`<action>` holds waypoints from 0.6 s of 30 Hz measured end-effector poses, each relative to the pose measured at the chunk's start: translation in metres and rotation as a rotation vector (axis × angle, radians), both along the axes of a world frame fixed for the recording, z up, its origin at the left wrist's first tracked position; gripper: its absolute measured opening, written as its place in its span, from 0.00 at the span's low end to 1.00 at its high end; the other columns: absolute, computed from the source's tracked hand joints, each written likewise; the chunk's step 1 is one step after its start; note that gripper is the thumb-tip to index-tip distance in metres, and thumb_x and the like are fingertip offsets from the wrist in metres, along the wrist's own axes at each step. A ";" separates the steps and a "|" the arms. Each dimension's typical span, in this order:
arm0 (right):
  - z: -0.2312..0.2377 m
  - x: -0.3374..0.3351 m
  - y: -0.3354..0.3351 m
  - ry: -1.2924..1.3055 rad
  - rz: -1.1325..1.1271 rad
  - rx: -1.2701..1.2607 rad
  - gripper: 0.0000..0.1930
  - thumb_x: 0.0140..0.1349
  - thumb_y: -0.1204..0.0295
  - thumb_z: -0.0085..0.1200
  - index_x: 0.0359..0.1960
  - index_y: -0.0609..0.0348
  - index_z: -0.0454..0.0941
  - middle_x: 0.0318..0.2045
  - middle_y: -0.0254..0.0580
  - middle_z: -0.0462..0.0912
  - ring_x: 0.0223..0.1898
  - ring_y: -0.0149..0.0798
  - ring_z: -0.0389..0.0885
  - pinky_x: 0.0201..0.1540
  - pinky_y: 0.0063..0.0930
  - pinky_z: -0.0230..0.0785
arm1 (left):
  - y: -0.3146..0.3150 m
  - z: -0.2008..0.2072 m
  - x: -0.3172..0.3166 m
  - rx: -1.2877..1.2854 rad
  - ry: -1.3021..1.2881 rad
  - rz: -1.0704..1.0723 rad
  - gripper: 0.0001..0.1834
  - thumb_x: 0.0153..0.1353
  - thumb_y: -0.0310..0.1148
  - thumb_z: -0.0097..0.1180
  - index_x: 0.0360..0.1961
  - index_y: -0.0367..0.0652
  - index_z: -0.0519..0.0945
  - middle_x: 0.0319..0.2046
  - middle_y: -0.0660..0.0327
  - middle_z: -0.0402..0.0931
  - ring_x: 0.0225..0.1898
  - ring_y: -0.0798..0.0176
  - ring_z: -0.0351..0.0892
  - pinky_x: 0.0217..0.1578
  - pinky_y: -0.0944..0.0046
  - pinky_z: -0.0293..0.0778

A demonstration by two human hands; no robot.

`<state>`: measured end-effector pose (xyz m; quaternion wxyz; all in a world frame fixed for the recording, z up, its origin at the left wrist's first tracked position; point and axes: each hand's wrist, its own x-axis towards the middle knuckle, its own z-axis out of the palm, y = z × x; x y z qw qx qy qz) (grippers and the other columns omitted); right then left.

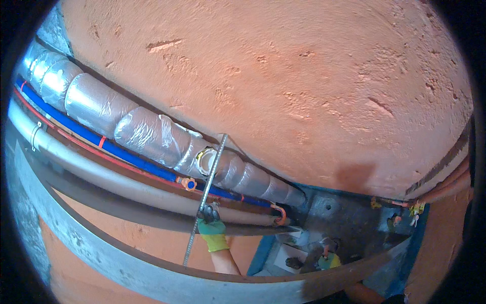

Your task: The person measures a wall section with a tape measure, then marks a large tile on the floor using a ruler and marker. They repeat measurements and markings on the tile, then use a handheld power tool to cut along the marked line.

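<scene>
My left hand (pixel 211 229), in a green and yellow work glove with dark fingers, is closed around a long perforated metal strip (pixel 214 164). The strip slants up across the pipes, and its top end is near the plaster wall. Behind it runs a foil-wrapped pipe (pixel 147 133) with a round pale opening (pixel 204 160) in its wrap. My right hand (pixel 329 260), in a similar glove, is lower down behind the curved grey beam (pixel 152 273). Its fingers are too dark and small to read, and I cannot make out whether it holds anything.
Below the foil pipe run a blue insulated pipe (pixel 124 158) with an orange-handled valve (pixel 189 183), a thin red pipe (pixel 76 139) and a grey pipe (pixel 101 169). Rough orange plaster (pixel 283 76) rises behind. Yellow and orange fittings (pixel 416 209) are at the far right.
</scene>
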<state>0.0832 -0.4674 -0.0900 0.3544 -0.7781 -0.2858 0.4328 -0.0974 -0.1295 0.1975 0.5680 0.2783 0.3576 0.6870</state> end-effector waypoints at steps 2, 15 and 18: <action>-0.001 0.000 -0.002 0.000 0.006 -0.003 0.11 0.61 0.64 0.49 0.35 0.53 0.83 0.33 0.47 0.85 0.37 0.53 0.84 0.38 0.49 0.74 | -0.007 -0.001 0.001 0.094 0.153 0.051 0.13 0.68 0.36 0.54 0.46 0.40 0.82 0.39 0.59 0.84 0.40 0.63 0.83 0.40 0.67 0.81; -0.031 0.002 -0.071 -0.376 0.345 -0.014 0.12 0.61 0.64 0.49 0.37 0.53 0.83 0.35 0.46 0.86 0.38 0.52 0.85 0.40 0.49 0.75 | -0.160 -0.031 -0.023 0.100 0.626 0.188 0.17 0.69 0.37 0.53 0.46 0.31 0.80 0.28 0.56 0.82 0.26 0.63 0.81 0.25 0.69 0.76; -0.022 0.015 -0.112 -0.475 0.339 -0.120 0.12 0.61 0.64 0.49 0.37 0.53 0.83 0.35 0.46 0.86 0.39 0.52 0.85 0.40 0.49 0.76 | -0.198 -0.078 -0.058 0.092 0.779 -0.045 0.17 0.69 0.37 0.53 0.46 0.31 0.79 0.29 0.56 0.81 0.26 0.62 0.81 0.26 0.67 0.76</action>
